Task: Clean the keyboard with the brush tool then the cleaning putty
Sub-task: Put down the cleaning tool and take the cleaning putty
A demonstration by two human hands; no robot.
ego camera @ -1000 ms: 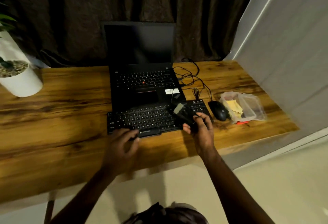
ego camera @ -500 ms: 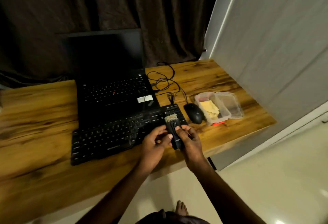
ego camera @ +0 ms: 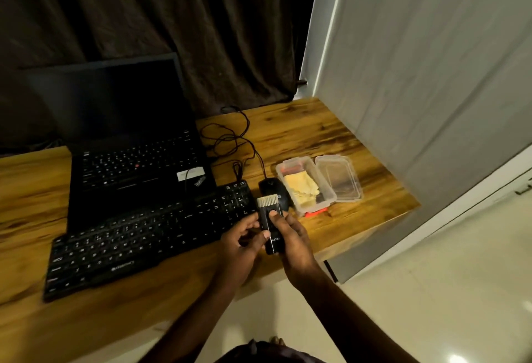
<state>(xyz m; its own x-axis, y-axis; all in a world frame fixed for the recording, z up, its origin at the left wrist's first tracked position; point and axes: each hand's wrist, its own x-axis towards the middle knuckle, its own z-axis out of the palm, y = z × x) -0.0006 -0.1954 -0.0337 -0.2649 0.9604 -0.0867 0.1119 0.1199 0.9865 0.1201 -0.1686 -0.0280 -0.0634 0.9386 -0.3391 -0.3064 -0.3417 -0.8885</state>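
The black brush tool (ego camera: 269, 223), its pale bristles pointing away from me, is held upright in both hands just past the keyboard's right end. My right hand (ego camera: 293, 243) grips its right side with the thumb on its face. My left hand (ego camera: 240, 243) pinches its left edge. The black external keyboard (ego camera: 138, 240) lies slanted on the wooden desk (ego camera: 331, 132), in front of the laptop. Yellow cleaning putty (ego camera: 300, 187) sits in an open clear plastic box (ego camera: 309, 167) to the right.
An open black laptop (ego camera: 126, 146) stands behind the keyboard. A black mouse (ego camera: 273, 188) and tangled cables (ego camera: 230, 135) lie between laptop and box. The box's lid (ego camera: 339, 179) rests beside it. A dark curtain hangs behind; a grey wall bounds the desk's right side.
My left hand left the keyboard's front edge and joined the right on the brush tool. The brush came off the keys toward the right end. My head turned right.
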